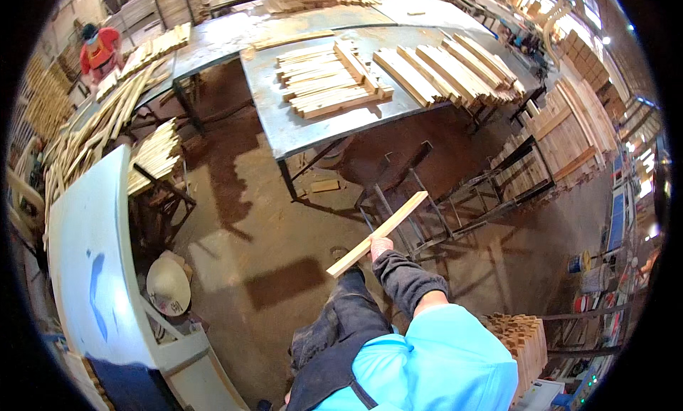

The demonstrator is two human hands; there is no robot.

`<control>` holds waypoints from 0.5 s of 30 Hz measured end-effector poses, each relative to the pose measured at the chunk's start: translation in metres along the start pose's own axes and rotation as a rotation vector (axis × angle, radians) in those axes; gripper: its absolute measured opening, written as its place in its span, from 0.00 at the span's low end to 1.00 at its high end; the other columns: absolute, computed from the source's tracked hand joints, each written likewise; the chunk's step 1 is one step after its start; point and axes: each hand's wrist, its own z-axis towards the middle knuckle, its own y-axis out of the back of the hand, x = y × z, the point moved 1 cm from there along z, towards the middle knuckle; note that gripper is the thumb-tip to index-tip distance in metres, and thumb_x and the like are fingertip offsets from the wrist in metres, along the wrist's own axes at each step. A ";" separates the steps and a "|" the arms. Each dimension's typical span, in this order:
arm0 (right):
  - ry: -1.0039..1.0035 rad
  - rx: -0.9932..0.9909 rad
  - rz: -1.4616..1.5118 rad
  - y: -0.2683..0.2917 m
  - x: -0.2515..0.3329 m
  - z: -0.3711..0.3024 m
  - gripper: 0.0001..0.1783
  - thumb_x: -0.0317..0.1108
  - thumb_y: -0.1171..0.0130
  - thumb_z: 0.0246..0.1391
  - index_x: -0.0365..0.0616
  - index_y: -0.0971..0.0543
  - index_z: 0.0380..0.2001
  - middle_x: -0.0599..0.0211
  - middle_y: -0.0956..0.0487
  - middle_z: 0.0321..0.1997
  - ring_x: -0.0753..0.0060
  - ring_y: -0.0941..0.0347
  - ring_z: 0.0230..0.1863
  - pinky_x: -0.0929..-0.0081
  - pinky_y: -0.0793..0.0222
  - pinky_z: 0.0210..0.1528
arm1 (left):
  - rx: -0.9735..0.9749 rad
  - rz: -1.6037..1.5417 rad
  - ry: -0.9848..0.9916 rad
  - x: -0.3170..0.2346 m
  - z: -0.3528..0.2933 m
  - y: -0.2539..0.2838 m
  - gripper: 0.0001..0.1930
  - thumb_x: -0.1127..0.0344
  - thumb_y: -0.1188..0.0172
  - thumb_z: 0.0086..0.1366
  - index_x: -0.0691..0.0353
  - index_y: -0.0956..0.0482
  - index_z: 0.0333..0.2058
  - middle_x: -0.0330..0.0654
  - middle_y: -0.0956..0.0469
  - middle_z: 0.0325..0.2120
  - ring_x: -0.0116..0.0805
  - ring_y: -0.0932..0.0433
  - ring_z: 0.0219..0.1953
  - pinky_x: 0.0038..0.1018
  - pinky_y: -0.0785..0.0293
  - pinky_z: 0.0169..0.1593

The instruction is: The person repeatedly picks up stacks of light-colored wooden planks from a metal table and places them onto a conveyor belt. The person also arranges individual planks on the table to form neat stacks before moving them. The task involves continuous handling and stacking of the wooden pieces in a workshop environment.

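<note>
My right hand [381, 248] is closed around a pale wooden strip [402, 215], held in front of my legs. The strip slants from lower left to upper right, and both its ends stick out past the hand. A dark sleeve cover wraps this forearm below a bright blue shirt. My left hand cannot be made out. Ahead stands a metal-topped table [267, 119], bearing a stack of wooden strips [327, 80] and a row of thicker wooden pieces [448, 69].
A metal-framed rack [455, 226] stands low at the right of the table. At left are a large white panel [92, 254], a pale round container [168, 286] and a long heap of strips [107, 126]. Another person [99, 51] in red works far left. Stacked wood [523, 347] stands lower right.
</note>
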 end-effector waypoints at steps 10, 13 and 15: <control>-0.129 0.030 -0.014 0.042 0.076 0.262 0.18 0.41 0.34 0.62 0.34 0.16 0.42 0.51 0.15 0.36 0.53 0.16 0.33 0.55 0.20 0.34 | -0.045 -0.033 -0.054 -0.274 0.005 -0.015 0.22 0.43 0.45 0.76 0.53 0.18 0.33 0.41 0.19 0.28 0.39 0.23 0.32 0.35 0.23 0.37; -0.374 -0.026 0.051 0.036 0.097 0.308 0.20 0.42 0.35 0.62 0.32 0.16 0.43 0.48 0.15 0.37 0.51 0.16 0.34 0.54 0.19 0.36 | 0.028 -0.392 0.382 -0.290 0.016 -0.009 0.26 0.37 0.49 0.78 0.50 0.21 0.29 0.36 0.23 0.24 0.35 0.28 0.27 0.31 0.26 0.34; -0.301 -0.020 -0.067 0.030 0.104 0.342 0.22 0.44 0.34 0.62 0.31 0.17 0.44 0.45 0.15 0.38 0.49 0.16 0.34 0.52 0.19 0.34 | 0.037 -0.760 0.716 -0.294 0.017 -0.009 0.26 0.36 0.48 0.78 0.50 0.21 0.28 0.34 0.25 0.22 0.35 0.29 0.26 0.32 0.28 0.33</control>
